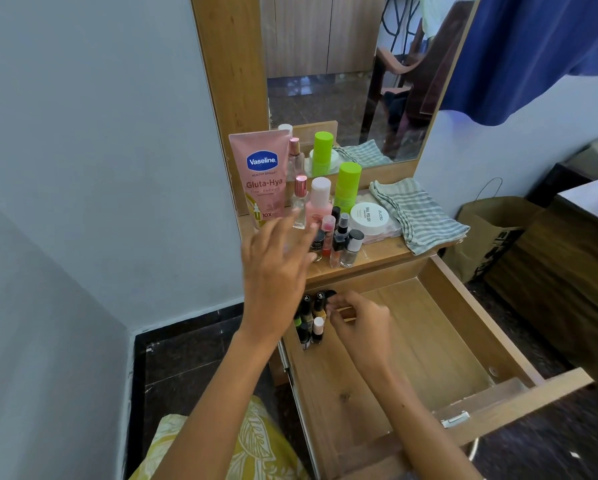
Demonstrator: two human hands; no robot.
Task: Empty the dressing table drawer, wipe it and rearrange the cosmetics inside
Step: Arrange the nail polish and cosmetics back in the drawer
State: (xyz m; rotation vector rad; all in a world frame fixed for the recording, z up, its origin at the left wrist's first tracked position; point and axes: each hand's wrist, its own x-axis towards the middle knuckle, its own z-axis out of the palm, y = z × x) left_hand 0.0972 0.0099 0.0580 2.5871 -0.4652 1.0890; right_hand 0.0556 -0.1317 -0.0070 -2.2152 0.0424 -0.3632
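The wooden drawer [429,334] stands pulled out below the dressing table top [377,252]. Several nail polish bottles [311,320] stand in its back left corner. My right hand [356,320] is in the drawer, its fingertips pinching a black-capped bottle [330,295] beside that group. My left hand [277,268] hovers, blurred, with fingers spread, in front of the cosmetics on the table top: a pink Vaseline tube [263,174], a clear perfume bottle [300,202], a pink bottle [318,202], a green bottle [348,187], small polish bottles [342,244] and a white jar [369,218].
A striped grey cloth [419,213] lies folded on the table top's right. The mirror [353,74] rises behind the cosmetics. A brown paper bag [488,233] stands on the floor to the right, beside dark wooden furniture [560,271]. A blue curtain [533,46] hangs top right.
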